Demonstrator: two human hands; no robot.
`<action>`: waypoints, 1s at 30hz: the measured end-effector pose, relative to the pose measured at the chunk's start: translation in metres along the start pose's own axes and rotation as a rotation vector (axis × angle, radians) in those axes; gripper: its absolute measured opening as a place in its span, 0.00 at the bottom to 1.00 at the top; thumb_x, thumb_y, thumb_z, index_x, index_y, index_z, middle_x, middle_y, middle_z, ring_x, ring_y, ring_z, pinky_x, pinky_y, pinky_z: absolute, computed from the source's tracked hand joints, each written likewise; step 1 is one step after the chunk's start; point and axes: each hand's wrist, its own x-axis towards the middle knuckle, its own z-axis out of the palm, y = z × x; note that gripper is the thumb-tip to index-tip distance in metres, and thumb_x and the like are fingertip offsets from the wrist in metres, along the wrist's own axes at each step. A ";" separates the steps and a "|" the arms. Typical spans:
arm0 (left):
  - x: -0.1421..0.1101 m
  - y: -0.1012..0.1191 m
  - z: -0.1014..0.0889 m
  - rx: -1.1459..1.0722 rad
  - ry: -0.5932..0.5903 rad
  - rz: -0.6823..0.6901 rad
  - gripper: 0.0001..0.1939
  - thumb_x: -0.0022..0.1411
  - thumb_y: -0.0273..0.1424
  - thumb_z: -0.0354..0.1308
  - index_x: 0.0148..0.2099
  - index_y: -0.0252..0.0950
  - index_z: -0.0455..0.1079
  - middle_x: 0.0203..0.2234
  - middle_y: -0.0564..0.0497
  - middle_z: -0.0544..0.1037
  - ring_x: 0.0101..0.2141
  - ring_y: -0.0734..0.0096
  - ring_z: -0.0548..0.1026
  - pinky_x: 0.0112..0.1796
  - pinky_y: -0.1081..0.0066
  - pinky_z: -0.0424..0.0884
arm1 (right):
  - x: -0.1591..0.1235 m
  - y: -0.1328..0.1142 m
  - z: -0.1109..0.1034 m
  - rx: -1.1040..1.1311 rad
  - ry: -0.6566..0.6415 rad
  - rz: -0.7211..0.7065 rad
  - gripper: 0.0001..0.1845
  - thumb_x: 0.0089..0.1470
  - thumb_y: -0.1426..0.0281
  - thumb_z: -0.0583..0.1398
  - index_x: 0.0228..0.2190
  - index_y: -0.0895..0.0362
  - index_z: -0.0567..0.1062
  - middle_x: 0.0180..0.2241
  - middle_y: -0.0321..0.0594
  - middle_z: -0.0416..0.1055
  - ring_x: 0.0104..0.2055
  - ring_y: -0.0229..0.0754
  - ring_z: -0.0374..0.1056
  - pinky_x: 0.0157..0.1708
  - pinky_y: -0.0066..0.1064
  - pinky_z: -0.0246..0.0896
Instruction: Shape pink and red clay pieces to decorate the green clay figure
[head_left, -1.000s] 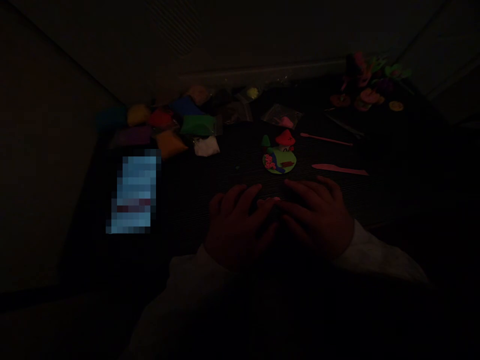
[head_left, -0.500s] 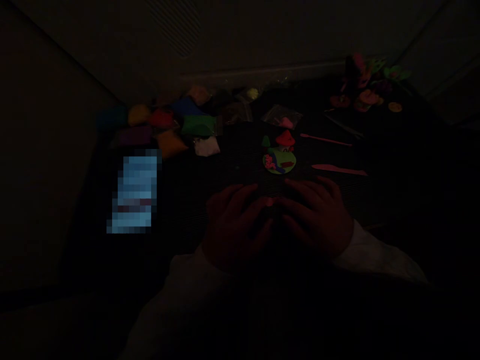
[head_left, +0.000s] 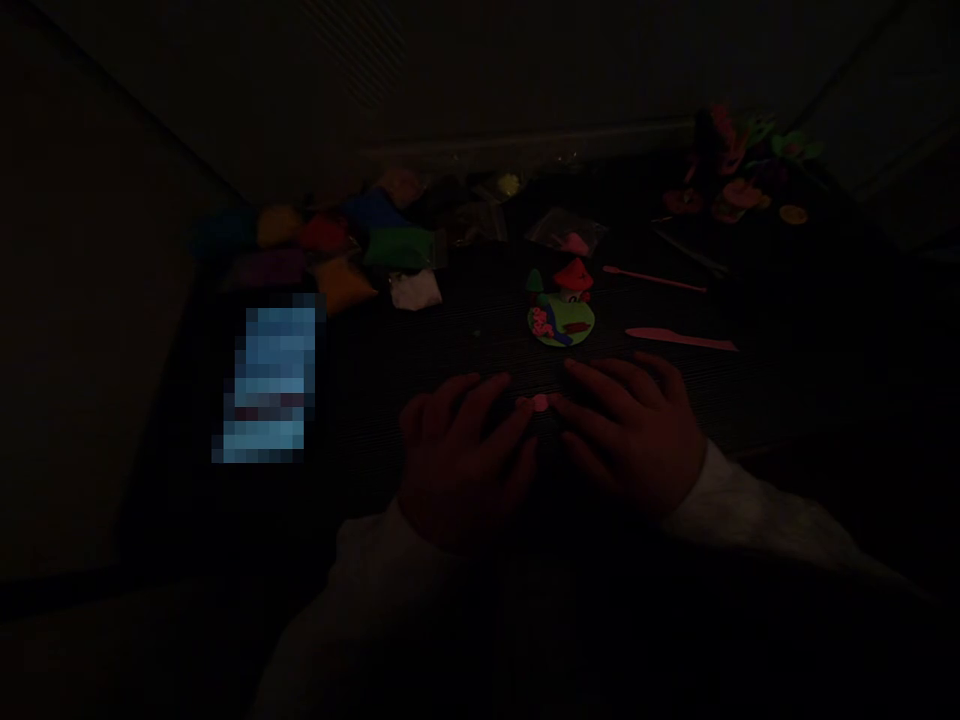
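A short pink strip of modelling clay (head_left: 540, 403) lies on the dark table between my hands. My left hand (head_left: 469, 450) rests at its left end with fingers spread and the index fingertip on or against the clay. From the other side, my right hand (head_left: 634, 430) reaches its index fingertip to the right end, its fingers apart too. Just beyond the fingertips sits a green clay disc (head_left: 577, 312) bearing a red-roofed mushroom house (head_left: 573, 280), a small green tree (head_left: 534, 282), a blue strip and pink squiggles. The light is very dim.
A lit phone (head_left: 270, 375) lies at left. Behind it are bags of coloured clay, including green (head_left: 401, 247) and white (head_left: 416, 290). At right lie a pink knife (head_left: 679, 339) and a thin pink tool (head_left: 652, 278). Clay figures (head_left: 739, 195) stand at the back right.
My left hand has shifted slightly left and my fingertips have drawn a little apart, so more of the pink clay strip shows between them.
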 end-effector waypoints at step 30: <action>-0.003 -0.002 0.000 0.017 0.099 -0.066 0.12 0.49 0.31 0.56 0.39 0.40 0.71 0.42 0.48 0.71 0.46 0.54 0.63 0.42 0.54 0.57 | -0.001 0.002 0.000 0.046 -0.045 -0.017 0.21 0.52 0.59 0.50 0.48 0.48 0.63 0.55 0.41 0.51 0.52 0.49 0.50 0.49 0.50 0.36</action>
